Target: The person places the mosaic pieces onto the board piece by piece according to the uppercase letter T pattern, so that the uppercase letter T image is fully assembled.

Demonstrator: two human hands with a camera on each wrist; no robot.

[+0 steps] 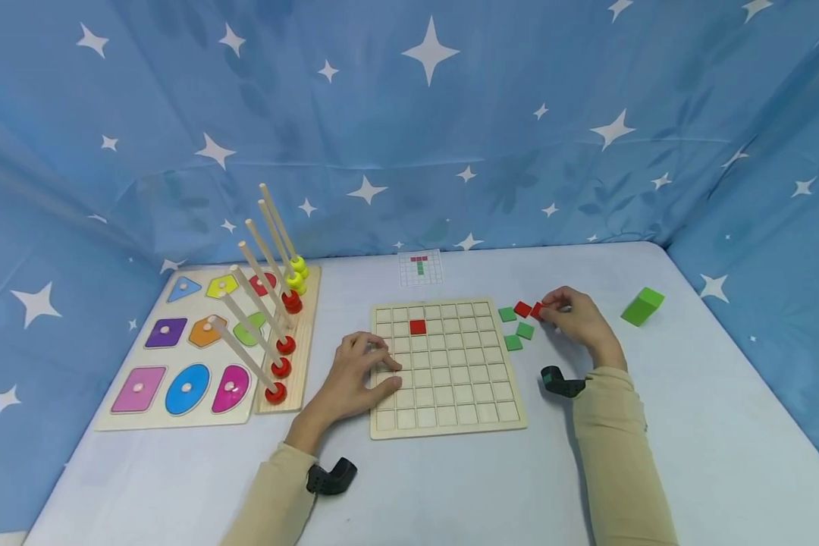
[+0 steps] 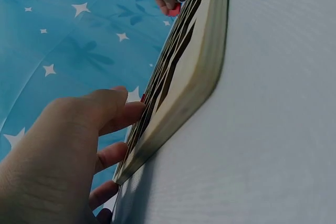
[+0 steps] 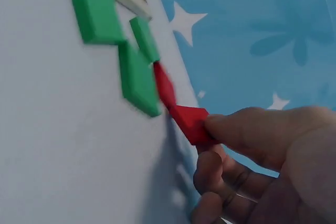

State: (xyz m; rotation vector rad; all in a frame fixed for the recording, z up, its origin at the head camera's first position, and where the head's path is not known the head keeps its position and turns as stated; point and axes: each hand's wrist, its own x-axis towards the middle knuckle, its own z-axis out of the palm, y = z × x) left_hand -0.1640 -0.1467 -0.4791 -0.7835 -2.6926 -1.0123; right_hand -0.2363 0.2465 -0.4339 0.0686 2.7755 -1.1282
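There it was: the right hand (image 1: 582,322), grip narrow, pinched a red tile (image 3: 189,124) right of the board (image 1: 460,375). We spotted another red tile (image 3: 165,87) at its corner, green tiles (image 3: 136,80) close by — a sideways drag, we reckoned, could scatter them. The left hand (image 1: 355,375), loosely splayed, lay over the board — leaning there might skew it.

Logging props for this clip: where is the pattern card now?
In the head view, the pattern card lies near the middle, beyond the grid board, by the starry curtain.
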